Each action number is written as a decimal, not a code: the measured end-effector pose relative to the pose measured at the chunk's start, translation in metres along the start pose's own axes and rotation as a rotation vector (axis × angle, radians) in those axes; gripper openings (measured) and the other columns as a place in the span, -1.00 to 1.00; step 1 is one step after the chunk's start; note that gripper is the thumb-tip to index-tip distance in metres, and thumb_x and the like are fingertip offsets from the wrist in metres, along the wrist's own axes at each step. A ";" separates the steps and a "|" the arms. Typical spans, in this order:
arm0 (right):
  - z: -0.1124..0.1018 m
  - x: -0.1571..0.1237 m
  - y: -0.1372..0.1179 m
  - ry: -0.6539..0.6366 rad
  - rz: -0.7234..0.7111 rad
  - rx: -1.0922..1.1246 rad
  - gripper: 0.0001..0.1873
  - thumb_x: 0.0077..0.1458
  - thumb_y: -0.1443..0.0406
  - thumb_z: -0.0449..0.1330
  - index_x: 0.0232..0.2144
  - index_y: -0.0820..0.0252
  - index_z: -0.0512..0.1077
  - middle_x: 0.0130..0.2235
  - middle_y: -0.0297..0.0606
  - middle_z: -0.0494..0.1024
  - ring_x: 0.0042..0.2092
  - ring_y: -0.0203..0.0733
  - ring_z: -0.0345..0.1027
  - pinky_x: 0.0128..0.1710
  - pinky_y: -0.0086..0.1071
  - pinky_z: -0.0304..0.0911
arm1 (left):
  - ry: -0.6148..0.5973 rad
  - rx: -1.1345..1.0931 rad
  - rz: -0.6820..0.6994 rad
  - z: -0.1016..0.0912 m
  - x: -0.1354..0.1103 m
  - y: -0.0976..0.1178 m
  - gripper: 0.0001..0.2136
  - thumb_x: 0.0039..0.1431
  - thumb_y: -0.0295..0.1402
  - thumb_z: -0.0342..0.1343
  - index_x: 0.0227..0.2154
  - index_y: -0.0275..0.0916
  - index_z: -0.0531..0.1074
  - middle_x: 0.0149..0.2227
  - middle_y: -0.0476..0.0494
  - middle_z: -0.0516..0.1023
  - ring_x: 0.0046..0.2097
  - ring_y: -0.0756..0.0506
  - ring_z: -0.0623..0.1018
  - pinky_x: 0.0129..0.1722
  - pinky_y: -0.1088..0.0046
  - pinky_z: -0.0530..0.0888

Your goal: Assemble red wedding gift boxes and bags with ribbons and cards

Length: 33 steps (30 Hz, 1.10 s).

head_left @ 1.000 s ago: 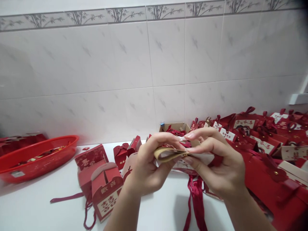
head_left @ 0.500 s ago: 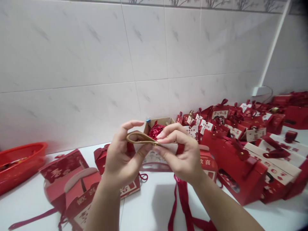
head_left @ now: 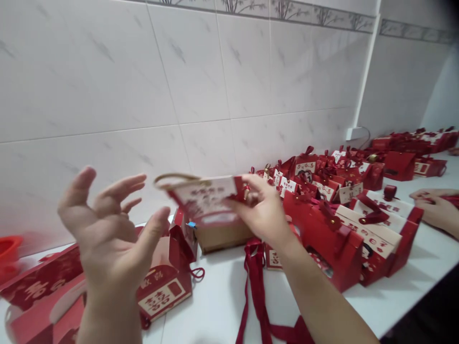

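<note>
My right hand grips a small red and white gift box with a gold loop handle, held in the air above the white counter. My left hand is raised to the left of the box, fingers spread apart, touching nothing. Below the held box sits a brown cardboard box. Unfolded red gift boxes lie under my left hand.
Several closed red gift boxes with ribbon straps crowd the counter on the right, back to the tiled wall corner. Dark red ribbons trail toward me. A red tray's edge shows far left. Another person's hand rests at the right edge.
My left hand let go of the gift box and drew away to the left, opening. The right hand keeps the box, lifted and turned. The view swung to the right.
</note>
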State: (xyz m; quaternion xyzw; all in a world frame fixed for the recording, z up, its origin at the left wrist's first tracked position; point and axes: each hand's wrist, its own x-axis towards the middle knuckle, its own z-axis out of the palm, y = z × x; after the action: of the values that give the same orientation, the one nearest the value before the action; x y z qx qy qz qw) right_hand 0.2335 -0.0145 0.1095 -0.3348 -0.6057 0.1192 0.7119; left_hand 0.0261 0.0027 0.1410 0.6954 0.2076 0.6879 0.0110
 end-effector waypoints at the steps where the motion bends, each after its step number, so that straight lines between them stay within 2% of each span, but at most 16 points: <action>1: -0.009 0.005 0.005 0.108 0.015 -0.020 -0.62 -0.06 0.21 0.34 -0.14 0.09 0.45 -0.16 -0.26 0.52 -0.22 -0.21 0.45 -0.30 -0.32 0.44 | 0.008 -0.052 -0.003 0.000 0.000 -0.002 -0.23 -0.18 -0.55 0.29 0.14 0.05 0.22 -0.05 -0.07 0.48 0.10 -0.19 0.44 0.04 0.16 0.42; 2: -0.019 0.011 0.012 0.219 0.028 -0.052 -0.60 -0.07 0.19 0.34 -0.13 0.10 0.46 -0.15 -0.23 0.53 -0.25 -0.20 0.45 -0.33 -0.33 0.45 | 0.013 -0.097 -0.014 0.000 0.000 -0.004 -0.19 -0.18 -0.57 0.26 0.18 0.04 0.16 -0.06 -0.08 0.48 0.09 -0.20 0.44 0.02 0.16 0.42; 5: -0.052 0.027 0.041 0.474 0.036 -0.162 -0.53 -0.12 0.19 0.35 -0.10 0.16 0.49 -0.10 -0.15 0.53 -0.22 -0.14 0.47 -0.29 -0.27 0.48 | 0.034 -0.135 -0.040 -0.001 -0.001 -0.006 -0.24 -0.19 -0.57 0.25 0.15 -0.03 0.23 -0.05 -0.12 0.48 0.06 -0.19 0.46 -0.03 0.23 0.41; 7: -0.069 0.035 0.062 0.528 0.087 -0.166 -0.44 -0.11 0.19 0.33 -0.01 0.20 0.45 0.00 -0.09 0.48 -0.14 -0.09 0.47 -0.16 -0.20 0.47 | 0.039 -0.138 -0.044 0.000 -0.001 -0.005 -0.27 -0.19 -0.57 0.26 0.12 -0.03 0.27 -0.08 -0.10 0.48 0.04 -0.16 0.46 -0.05 0.28 0.39; 10: -0.082 0.040 0.081 0.554 0.214 -0.118 -0.32 -0.08 0.22 0.28 0.14 0.24 0.33 0.18 0.01 0.31 -0.09 -0.09 0.47 -0.07 -0.17 0.42 | 0.020 -0.143 -0.056 0.002 -0.001 -0.004 -0.28 -0.20 -0.58 0.26 0.11 -0.04 0.28 -0.12 -0.07 0.48 0.01 -0.12 0.47 -0.10 0.36 0.38; 12: -0.084 0.039 0.081 0.592 0.226 -0.108 -0.30 -0.06 0.24 0.25 0.18 0.23 0.28 0.23 0.03 0.22 -0.03 -0.08 0.44 -0.03 -0.19 0.40 | 0.016 -0.143 -0.069 0.003 -0.001 -0.005 -0.28 -0.20 -0.58 0.27 0.11 -0.05 0.28 -0.12 -0.08 0.48 0.01 -0.11 0.46 -0.12 0.38 0.38; 17: -0.084 0.035 0.059 0.664 0.092 -0.060 -0.34 -0.06 0.31 0.23 0.15 0.15 0.31 0.24 -0.05 0.23 0.09 -0.06 0.35 0.00 -0.22 0.36 | 0.038 -0.121 -0.091 0.002 0.000 -0.008 -0.33 -0.18 -0.55 0.26 0.09 -0.11 0.29 -0.15 -0.10 0.49 -0.01 -0.13 0.48 -0.14 0.37 0.38; 25: -0.086 0.033 0.042 0.708 0.045 -0.046 -0.43 -0.04 0.30 0.20 0.09 0.07 0.36 0.20 -0.14 0.30 -0.01 -0.18 0.42 0.01 -0.25 0.36 | -0.025 -0.064 -0.116 0.003 -0.002 -0.009 -0.41 -0.05 -0.46 0.24 0.09 -0.10 0.25 -0.10 -0.14 0.46 0.03 -0.15 0.45 -0.08 0.30 0.38; 27: -0.084 0.032 0.040 0.708 0.038 -0.032 -0.44 -0.05 0.31 0.20 0.08 0.06 0.38 0.19 -0.16 0.31 0.01 -0.18 0.40 0.01 -0.27 0.35 | -0.077 -0.007 -0.129 0.008 -0.005 -0.015 -0.44 0.00 -0.41 0.22 0.10 -0.11 0.22 -0.05 -0.17 0.44 0.05 -0.16 0.43 -0.04 0.26 0.37; 29: -0.082 0.032 0.037 0.701 0.040 -0.016 -0.43 -0.07 0.30 0.23 0.07 0.06 0.39 0.20 -0.17 0.31 0.02 -0.16 0.40 0.01 -0.28 0.34 | -0.182 0.122 -0.154 0.015 -0.008 -0.026 -0.49 0.06 -0.35 0.18 0.09 -0.14 0.22 0.01 -0.21 0.42 0.07 -0.20 0.42 -0.01 0.19 0.35; 31: -0.078 0.032 0.034 0.690 0.047 -0.004 -0.42 -0.08 0.30 0.24 0.06 0.07 0.39 0.20 -0.17 0.31 0.04 -0.14 0.37 0.00 -0.27 0.33 | -0.392 0.292 -0.182 0.025 -0.012 -0.040 -0.61 0.14 -0.32 0.08 0.05 -0.19 0.26 0.04 -0.26 0.42 0.07 -0.23 0.42 0.01 0.13 0.34; 33: -0.072 0.032 0.033 0.682 0.057 0.001 -0.41 -0.09 0.30 0.25 0.07 0.09 0.39 0.19 -0.16 0.31 0.07 -0.11 0.34 -0.02 -0.27 0.34 | -0.655 0.446 -0.185 0.035 -0.019 -0.054 -0.70 0.22 -0.41 -0.08 0.00 -0.23 0.31 0.05 -0.30 0.43 0.07 -0.24 0.43 0.04 0.07 0.30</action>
State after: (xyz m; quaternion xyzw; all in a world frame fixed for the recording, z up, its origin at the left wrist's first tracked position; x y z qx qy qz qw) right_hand 0.3170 0.0040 0.1112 -0.3721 -0.3231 0.0205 0.8699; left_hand 0.0460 0.0557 0.1050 0.8417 0.3986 0.3640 -0.0127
